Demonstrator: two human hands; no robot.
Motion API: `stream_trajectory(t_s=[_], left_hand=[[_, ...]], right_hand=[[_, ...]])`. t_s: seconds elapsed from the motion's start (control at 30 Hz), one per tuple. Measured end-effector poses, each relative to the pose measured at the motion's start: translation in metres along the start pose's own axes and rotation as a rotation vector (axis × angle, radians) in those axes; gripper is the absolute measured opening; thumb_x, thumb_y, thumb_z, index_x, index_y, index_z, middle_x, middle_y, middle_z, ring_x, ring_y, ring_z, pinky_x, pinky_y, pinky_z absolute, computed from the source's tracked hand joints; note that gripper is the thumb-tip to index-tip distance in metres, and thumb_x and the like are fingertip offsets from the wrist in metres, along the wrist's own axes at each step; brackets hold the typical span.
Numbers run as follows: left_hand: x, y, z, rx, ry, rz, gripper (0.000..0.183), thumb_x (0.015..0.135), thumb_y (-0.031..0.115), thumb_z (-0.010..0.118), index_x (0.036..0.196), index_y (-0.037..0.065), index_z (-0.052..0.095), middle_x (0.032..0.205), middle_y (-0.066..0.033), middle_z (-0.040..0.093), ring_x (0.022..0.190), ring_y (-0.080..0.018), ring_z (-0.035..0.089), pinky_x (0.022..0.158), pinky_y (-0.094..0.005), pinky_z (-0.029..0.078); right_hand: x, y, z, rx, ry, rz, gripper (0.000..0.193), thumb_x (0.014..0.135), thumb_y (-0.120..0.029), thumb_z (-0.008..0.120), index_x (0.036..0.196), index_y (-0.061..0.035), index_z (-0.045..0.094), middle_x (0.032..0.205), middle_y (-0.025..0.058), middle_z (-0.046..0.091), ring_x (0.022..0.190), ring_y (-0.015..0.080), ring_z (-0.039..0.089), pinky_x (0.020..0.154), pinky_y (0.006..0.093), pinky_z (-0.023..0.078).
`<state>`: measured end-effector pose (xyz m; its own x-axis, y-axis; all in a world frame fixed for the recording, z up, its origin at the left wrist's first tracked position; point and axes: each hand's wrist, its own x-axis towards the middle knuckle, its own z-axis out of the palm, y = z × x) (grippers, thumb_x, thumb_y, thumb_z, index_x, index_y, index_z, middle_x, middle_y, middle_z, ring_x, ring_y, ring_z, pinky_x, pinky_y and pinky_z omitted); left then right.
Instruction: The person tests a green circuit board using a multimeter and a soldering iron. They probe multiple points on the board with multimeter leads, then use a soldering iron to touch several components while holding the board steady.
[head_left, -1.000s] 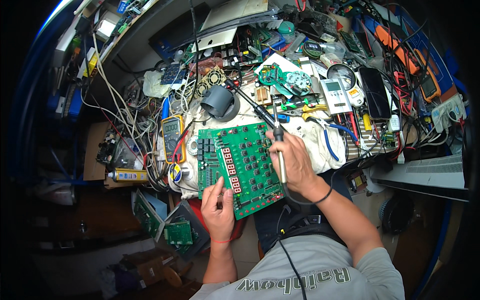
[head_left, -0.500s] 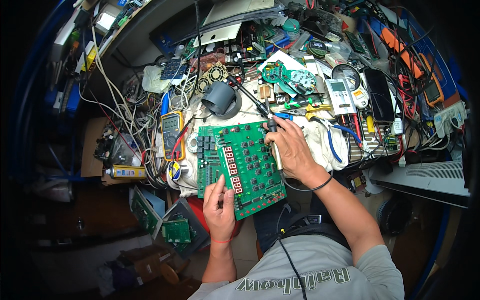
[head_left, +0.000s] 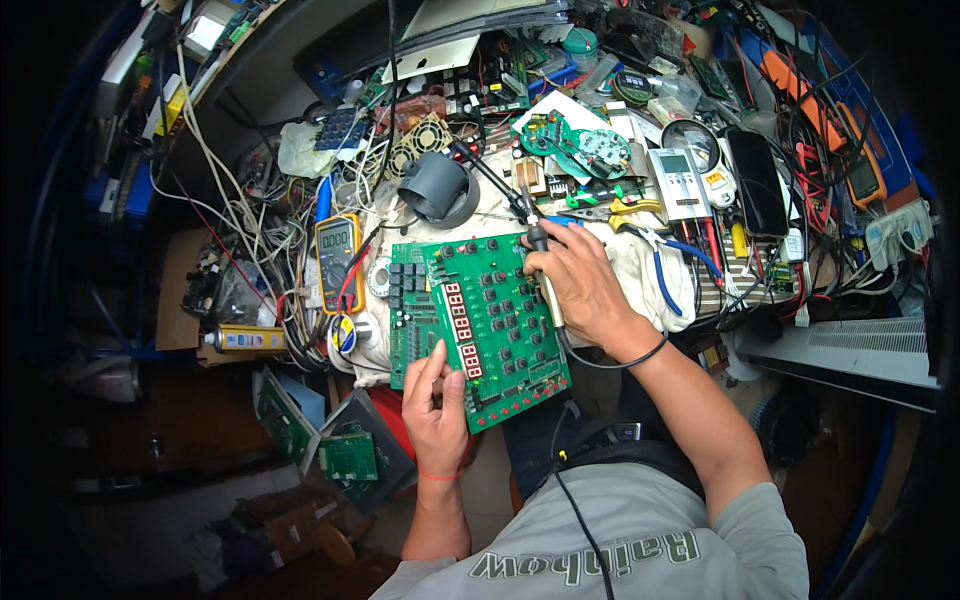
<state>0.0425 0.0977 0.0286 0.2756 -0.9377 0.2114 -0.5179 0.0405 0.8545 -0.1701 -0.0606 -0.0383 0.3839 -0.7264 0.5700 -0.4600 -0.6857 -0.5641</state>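
A green circuit board with red-framed digit displays and rows of black push buttons is tilted in front of me. Behind its left side a second green board with black relays shows in part. My left hand pinches the front board's lower left edge between thumb and fingers. At the upper right edge, my right hand is closed around a soldering iron with a pale handle and black collar, pointing away from me. Its dark cord loops past my right wrist. Whether the right fingers also grip the board is hidden.
A yellow multimeter stands left of the boards, a grey plastic pipe piece beyond them. Pliers with blue handles lie on white cloth at right. Cables crowd the left side. A phone lies farther right.
The whole view has shifted slightly. Both hands keep their hold, and the boards and soldering iron stay nearly in place relative to the bench.
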Motion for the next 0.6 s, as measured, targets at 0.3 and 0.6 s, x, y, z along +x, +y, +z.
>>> stream_trajectory(t_s=[0.3, 0.6], left_hand=[[0.0006, -0.0013, -0.0006, 0.019, 0.009, -0.015, 0.040, 0.104, 0.005, 0.070, 0.142, -0.004, 0.066, 0.105, -0.0042, 0.059, 0.088, -0.0108, 0.054, 0.075, -0.0256, 0.046], [0.0013, 0.0003, -0.0014, 0.021, -0.013, -0.003, 0.041, 0.104, 0.005, 0.070, 0.144, -0.003, 0.065, 0.107, -0.0043, 0.059, 0.088, -0.0104, 0.056, 0.074, -0.0252, 0.047]], right_hand=[[-0.0029, -0.0013, 0.0004, -0.017, -0.019, 0.001, 0.027, 0.097, -0.002, 0.054, 0.120, -0.0149, 0.059, 0.118, 0.0123, 0.069, 0.141, 0.0394, 0.054, 0.122, 0.0563, 0.033], [-0.0058, -0.0009, 0.0001, -0.022, -0.020, 0.017, 0.027, 0.095, -0.010, 0.068, 0.119, -0.0165, 0.059, 0.122, 0.0115, 0.069, 0.141, 0.0384, 0.054, 0.122, 0.0558, 0.033]])
